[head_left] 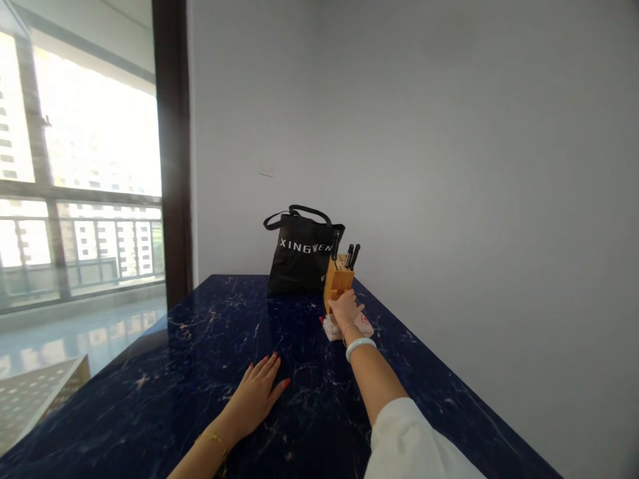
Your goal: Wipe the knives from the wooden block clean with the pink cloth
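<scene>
Knife block of light wood stands just past twelve o'clock from us on the dark blue marbled table in the head view, black-handled knives upright in its top. Our right hand, a pale bangle at its wrist, reaches to the block's lower front and touches it; we cannot tell whether the fingers close around it. White-and-pink cloth lies by the base, partly hidden by that hand. At eleven o'clock, nearer us, our left hand rests flat, fingers extended, thumb apart, holding nothing. Black bag stands at twelve, behind the block.
</scene>
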A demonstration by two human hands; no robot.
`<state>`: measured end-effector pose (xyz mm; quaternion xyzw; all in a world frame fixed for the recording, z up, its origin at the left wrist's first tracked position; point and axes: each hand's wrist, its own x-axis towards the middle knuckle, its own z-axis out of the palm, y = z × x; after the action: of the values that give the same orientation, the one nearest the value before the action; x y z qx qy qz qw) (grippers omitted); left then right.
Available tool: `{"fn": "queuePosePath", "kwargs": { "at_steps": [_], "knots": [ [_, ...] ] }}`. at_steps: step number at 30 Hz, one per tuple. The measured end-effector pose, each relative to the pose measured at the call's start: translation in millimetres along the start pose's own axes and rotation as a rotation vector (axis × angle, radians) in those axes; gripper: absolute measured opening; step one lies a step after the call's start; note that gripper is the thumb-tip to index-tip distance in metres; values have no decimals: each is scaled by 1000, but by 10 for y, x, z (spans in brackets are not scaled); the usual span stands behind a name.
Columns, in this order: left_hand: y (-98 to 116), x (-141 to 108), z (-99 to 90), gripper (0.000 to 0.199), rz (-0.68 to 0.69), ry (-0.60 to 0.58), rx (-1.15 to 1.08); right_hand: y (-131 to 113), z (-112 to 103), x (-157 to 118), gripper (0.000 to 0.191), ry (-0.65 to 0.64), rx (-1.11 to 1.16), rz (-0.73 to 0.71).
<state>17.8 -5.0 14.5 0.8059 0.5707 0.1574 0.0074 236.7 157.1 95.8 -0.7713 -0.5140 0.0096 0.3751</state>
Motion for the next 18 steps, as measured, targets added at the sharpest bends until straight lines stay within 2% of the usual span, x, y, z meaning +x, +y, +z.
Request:
{"fn": "queuePosePath", "kwargs": {
  "at_steps": [4,7,9,12,15,18],
  "knots": [
    [-13,-2,9,65,19,8,-59,78,-82,14,84,-20,-32,17],
    [-18,1,28,66,20,22,-89,141,-136,-8,84,-60,-57,-12],
    [-21,6,37,64,17,28,-103,169,-203,-44,84,-37,-40,-45],
    [-13,10,31,63,7,12,-96,158,-410,-116,80,163,94,-158],
    [22,6,0,64,4,-7,-71,31,-720,-131,64,383,248,-328],
    [70,-4,-34,66,-6,-15,-50,-247,-988,-3,54,455,367,-566]
  ]
}}
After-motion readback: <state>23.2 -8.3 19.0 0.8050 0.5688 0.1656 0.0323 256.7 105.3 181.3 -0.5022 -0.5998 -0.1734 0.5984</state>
